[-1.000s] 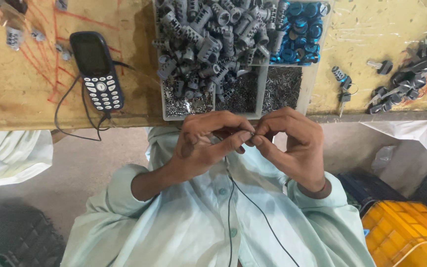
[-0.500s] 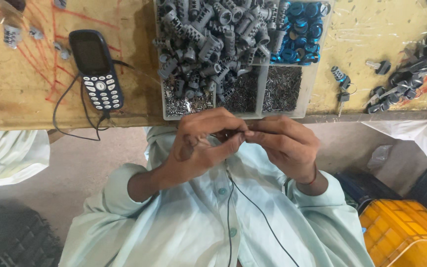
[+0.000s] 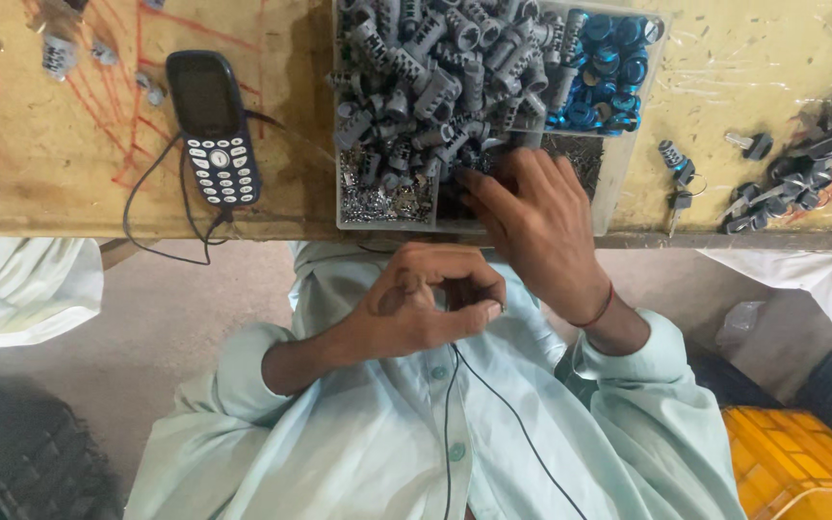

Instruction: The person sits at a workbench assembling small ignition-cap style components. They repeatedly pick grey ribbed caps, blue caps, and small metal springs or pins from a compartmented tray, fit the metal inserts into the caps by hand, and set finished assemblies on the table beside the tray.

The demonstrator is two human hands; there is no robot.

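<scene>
Pinching a small dark part point(image 3: 469, 297), my left hand point(image 3: 416, 313) stays curled. My right hand point(image 3: 532, 217) spreads into the tray point(image 3: 618, 183) of grey cylinders point(image 3: 426, 87); careless raking could spill them.

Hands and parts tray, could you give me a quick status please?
Right hand reaching into parts tray. Left hand closed on small dark part, by the chest. Nothing blocking.

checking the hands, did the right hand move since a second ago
Yes. The right hand left the left hand and went up to the parts tray on the table edge.
</scene>
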